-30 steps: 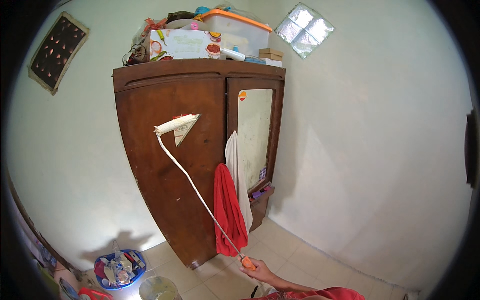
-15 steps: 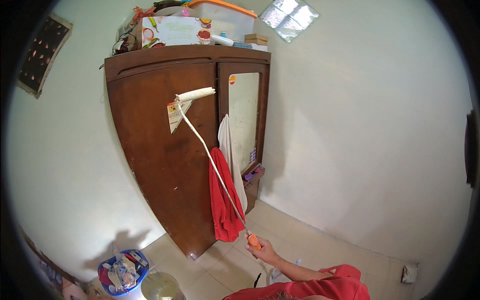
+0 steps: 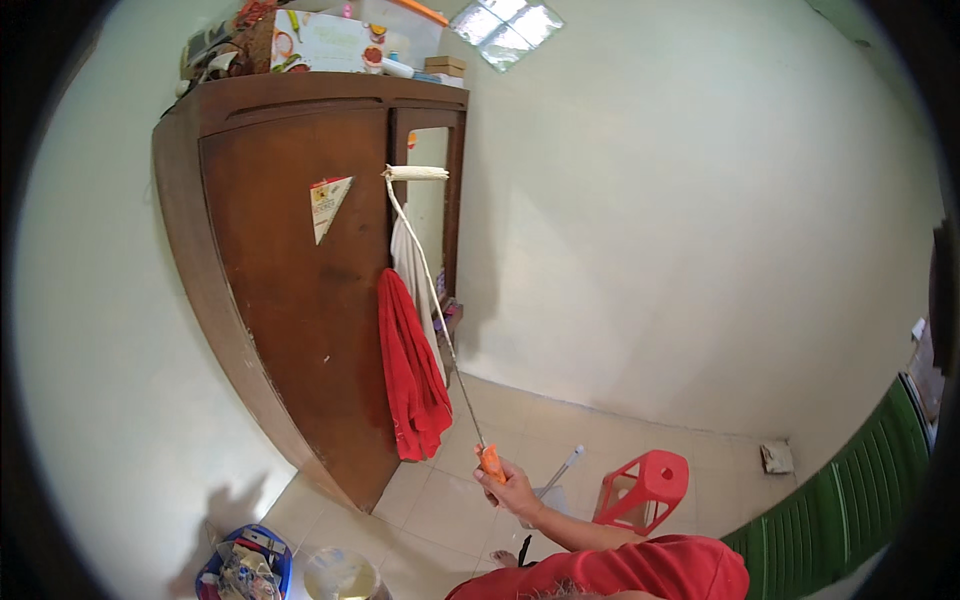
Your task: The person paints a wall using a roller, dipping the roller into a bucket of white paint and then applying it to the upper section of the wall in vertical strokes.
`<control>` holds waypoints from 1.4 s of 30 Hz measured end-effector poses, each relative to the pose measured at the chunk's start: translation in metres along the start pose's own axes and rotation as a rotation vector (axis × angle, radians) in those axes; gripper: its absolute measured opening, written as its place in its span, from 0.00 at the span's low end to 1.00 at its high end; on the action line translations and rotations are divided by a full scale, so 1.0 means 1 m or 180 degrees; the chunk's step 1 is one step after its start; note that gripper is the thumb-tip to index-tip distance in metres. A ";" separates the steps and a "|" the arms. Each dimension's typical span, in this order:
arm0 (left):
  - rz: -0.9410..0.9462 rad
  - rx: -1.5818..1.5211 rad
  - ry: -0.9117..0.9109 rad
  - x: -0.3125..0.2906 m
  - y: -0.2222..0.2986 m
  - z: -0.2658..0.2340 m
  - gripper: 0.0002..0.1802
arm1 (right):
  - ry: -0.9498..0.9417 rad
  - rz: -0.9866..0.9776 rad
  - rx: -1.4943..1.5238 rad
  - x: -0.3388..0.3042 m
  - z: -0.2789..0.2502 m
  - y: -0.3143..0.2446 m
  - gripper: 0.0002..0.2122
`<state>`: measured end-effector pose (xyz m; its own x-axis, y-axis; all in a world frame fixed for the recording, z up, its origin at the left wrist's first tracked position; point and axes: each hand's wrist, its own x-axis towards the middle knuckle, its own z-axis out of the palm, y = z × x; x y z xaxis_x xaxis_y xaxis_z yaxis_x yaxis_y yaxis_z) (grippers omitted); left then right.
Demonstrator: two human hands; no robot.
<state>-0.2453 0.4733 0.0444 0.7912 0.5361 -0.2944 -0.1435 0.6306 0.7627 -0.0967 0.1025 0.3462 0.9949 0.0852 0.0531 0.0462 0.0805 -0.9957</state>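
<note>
A long-handled paint roller (image 3: 430,270) is raised in front of me, its orange grip (image 3: 490,463) wrapped by the closed fingers of my right hand (image 3: 508,488). The thin white rod runs up from the hand to a pale roller sleeve (image 3: 420,174). In the picture this sleeve overlaps the mirror door of a brown wooden wardrobe (image 3: 290,270); whether it touches anything I cannot tell. Red cloth (image 3: 405,370) and a beige cloth (image 3: 408,250) hang at the wardrobe, left of the rod. My left hand is out of view.
On the floor at lower left stand a blue basket (image 3: 288,560) of mixed items and a round tub (image 3: 345,575). To the right are a red plastic stool (image 3: 660,480) and a green slatted panel (image 3: 820,510). Boxes (image 3: 330,40) sit atop the wardrobe, beside a pale wall (image 3: 700,220).
The view has swung right, bringing the red stool and green panel into sight. The roller sleeve has shifted from the wardrobe's wooden door across to its mirror door and now lies more level.
</note>
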 end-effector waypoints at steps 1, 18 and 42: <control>0.0064 0.0067 0.0004 -0.002 0.008 -0.006 0.24 | 0.0054 -0.0041 0.0006 -0.004 0.008 -0.003 0.14; 0.1059 0.1428 -0.1279 0.005 -0.024 -0.022 0.31 | 0.1337 -0.0166 0.0322 -0.076 -0.017 -0.009 0.10; -0.0154 0.1380 -0.0955 0.017 -0.068 0.075 0.36 | 0.2399 -0.0123 -0.0181 -0.117 -0.118 0.006 0.09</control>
<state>-0.1774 0.3978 0.0311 0.9353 0.2878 -0.2058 0.1062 0.3265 0.9392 -0.2022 -0.0243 0.3252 0.7832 -0.6203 0.0418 0.0664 0.0166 -0.9977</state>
